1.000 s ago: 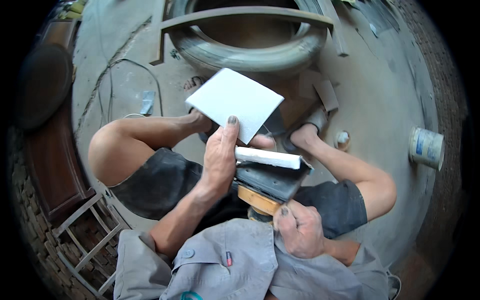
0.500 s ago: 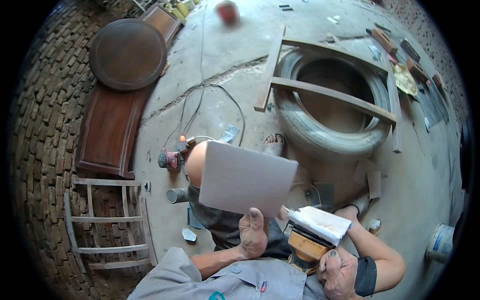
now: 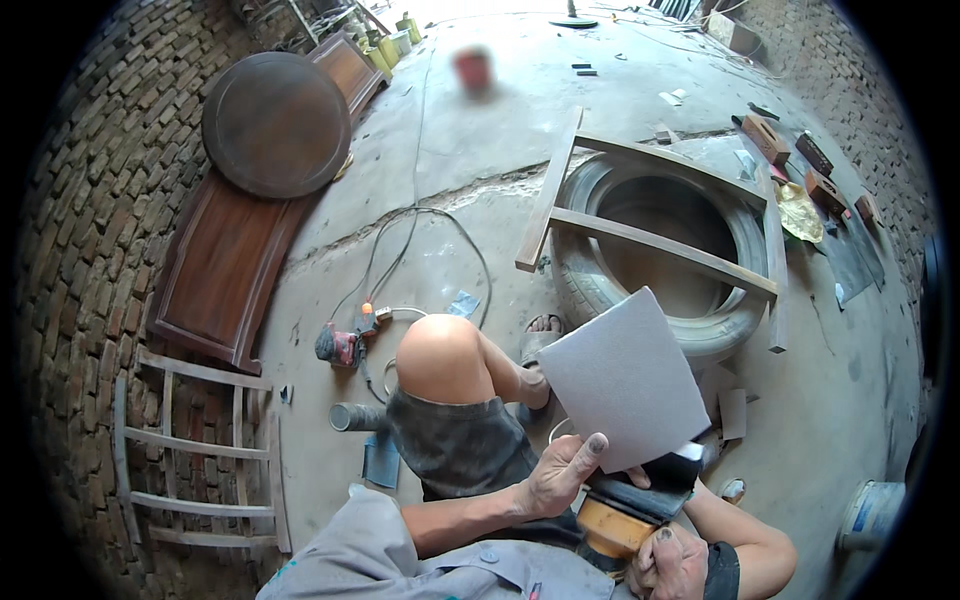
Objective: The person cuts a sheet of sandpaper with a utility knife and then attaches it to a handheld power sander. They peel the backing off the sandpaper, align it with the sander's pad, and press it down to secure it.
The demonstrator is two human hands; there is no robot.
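My left hand (image 3: 562, 478) pinches a stiff pale-grey sheet of sandpaper (image 3: 628, 385), thumb on its face near the lower corner. The sheet is tilted in front of my legs. Just below it, my right hand (image 3: 672, 567) grips a yellow electric sander (image 3: 612, 527), turned so its black pad (image 3: 640, 498) faces up. A fingertip of my left hand reaches the pad beneath the sheet. A small white edge shows at the pad's right end; what it belongs to is hidden. The sandpaper covers part of the pad's far side.
A wooden frame (image 3: 660, 233) lies across a tyre (image 3: 580, 270) ahead. A red sander (image 3: 338, 346) with cords, a grey can (image 3: 360, 417) and a blue sheet (image 3: 381, 460) lie left. Farther left are a slatted frame (image 3: 200, 445), brown panel (image 3: 225, 270) and round top (image 3: 277, 125). A bucket (image 3: 872, 512) stands right.
The sandpaper in my left hand has moved right and turned, now over the sander. The white worn sheet seen on the pad before no longer covers it; the black pad shows. My view tilted up slightly.
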